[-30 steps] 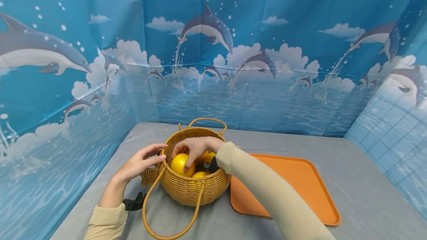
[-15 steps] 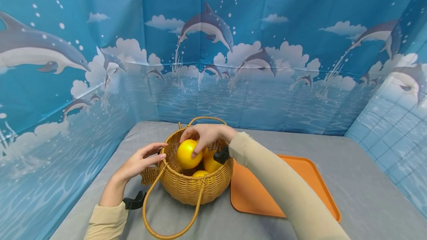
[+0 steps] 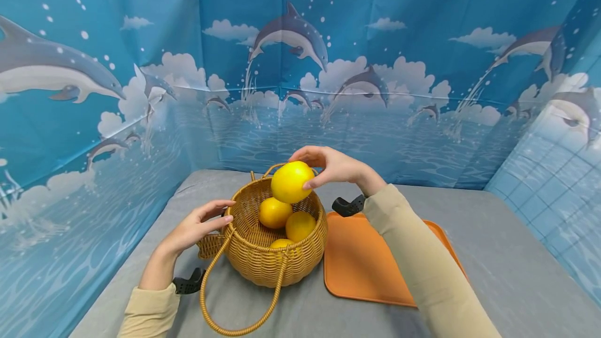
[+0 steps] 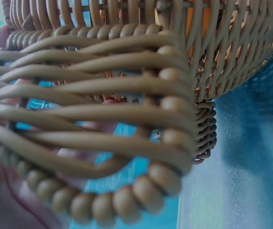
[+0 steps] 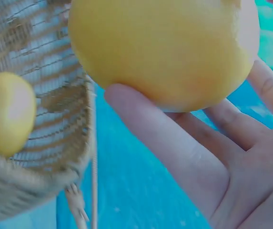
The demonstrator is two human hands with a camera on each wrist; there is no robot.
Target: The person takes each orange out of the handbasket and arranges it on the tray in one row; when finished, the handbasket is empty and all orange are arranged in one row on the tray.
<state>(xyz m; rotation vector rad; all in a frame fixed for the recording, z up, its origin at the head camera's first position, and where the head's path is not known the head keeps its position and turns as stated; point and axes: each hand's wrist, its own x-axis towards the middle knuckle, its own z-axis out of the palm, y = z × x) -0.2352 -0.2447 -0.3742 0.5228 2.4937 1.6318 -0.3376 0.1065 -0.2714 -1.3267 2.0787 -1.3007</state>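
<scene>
My right hand (image 3: 335, 167) holds a smooth, rounded yellow fruit (image 3: 292, 182) between thumb and fingers, above the far side of a woven wicker basket (image 3: 272, 265). In the right wrist view the thumb lies along the underside of the fruit (image 5: 165, 52). Three more yellow fruits sit inside the basket, one of them (image 3: 275, 213) at the back and another (image 3: 300, 226) on the right. My left hand (image 3: 199, 228) rests at the basket's left rim, its index finger and thumb touching it. The left wrist view shows a wicker side piece (image 4: 93, 119) partly hiding that hand.
An orange tray (image 3: 361, 270) lies right of the basket on the grey cloth surface (image 3: 507, 254), partly covered by the right sleeve. One basket handle (image 3: 244, 332) hangs down toward the front; another stands at the back. A blue dolphin-print curtain (image 3: 375, 134) closes off the back and sides.
My right hand has lifted one fruit up out of the basket and moved it slightly right, uncovering the fruits below. The left hand stays at the rim.
</scene>
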